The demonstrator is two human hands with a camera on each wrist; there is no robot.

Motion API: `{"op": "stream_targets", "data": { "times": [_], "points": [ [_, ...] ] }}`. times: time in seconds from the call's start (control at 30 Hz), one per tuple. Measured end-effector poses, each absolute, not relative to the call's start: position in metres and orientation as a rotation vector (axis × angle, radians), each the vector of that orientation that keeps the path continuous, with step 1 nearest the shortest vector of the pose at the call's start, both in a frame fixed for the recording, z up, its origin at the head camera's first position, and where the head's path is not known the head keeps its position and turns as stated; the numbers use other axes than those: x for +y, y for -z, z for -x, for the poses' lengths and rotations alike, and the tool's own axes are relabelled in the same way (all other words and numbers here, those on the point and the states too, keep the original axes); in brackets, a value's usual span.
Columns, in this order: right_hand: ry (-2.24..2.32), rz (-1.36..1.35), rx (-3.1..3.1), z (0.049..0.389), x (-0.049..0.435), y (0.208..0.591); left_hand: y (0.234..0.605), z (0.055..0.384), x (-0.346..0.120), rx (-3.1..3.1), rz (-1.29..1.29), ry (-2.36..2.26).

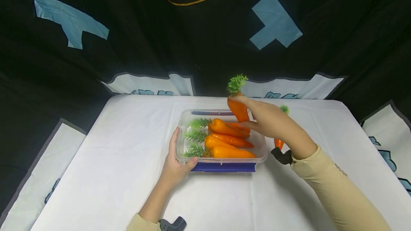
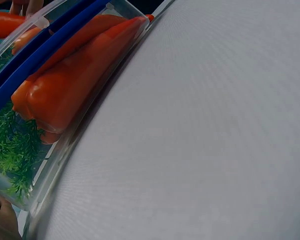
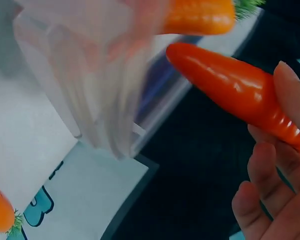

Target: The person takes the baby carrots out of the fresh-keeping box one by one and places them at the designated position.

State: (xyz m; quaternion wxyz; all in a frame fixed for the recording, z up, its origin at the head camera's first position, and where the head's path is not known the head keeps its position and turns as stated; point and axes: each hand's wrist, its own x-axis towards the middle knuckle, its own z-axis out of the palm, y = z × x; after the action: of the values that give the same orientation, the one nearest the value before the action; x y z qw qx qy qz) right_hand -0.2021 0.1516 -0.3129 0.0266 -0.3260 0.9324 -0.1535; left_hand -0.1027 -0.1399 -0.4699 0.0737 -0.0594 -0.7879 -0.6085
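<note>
Right hand (image 1: 269, 118): pinching carrot (image 1: 238, 109) above box (image 1: 223, 167) | left hand (image 1: 176, 168): gripping box | seeing several carrots (image 1: 231, 140) in, another carrot (image 1: 278, 143) not yet

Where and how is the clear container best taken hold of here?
The clear container is probably best gripped by its two short walls, coming from left and right: blue flaps occupy the near and far long sides, and with carrots inside, a level two-sided hold seems wise. The left hand grips the left end.
</note>
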Motion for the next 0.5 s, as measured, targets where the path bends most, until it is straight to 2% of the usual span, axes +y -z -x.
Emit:
{"op": "stream_targets", "data": {
  "times": [0.5],
  "points": [
    [0.729, 0.674, 2.942, 0.195, 0.227, 0.314, 0.471, 0.103, -0.140, -2.364, 0.188, 1.820]
  ]
}}
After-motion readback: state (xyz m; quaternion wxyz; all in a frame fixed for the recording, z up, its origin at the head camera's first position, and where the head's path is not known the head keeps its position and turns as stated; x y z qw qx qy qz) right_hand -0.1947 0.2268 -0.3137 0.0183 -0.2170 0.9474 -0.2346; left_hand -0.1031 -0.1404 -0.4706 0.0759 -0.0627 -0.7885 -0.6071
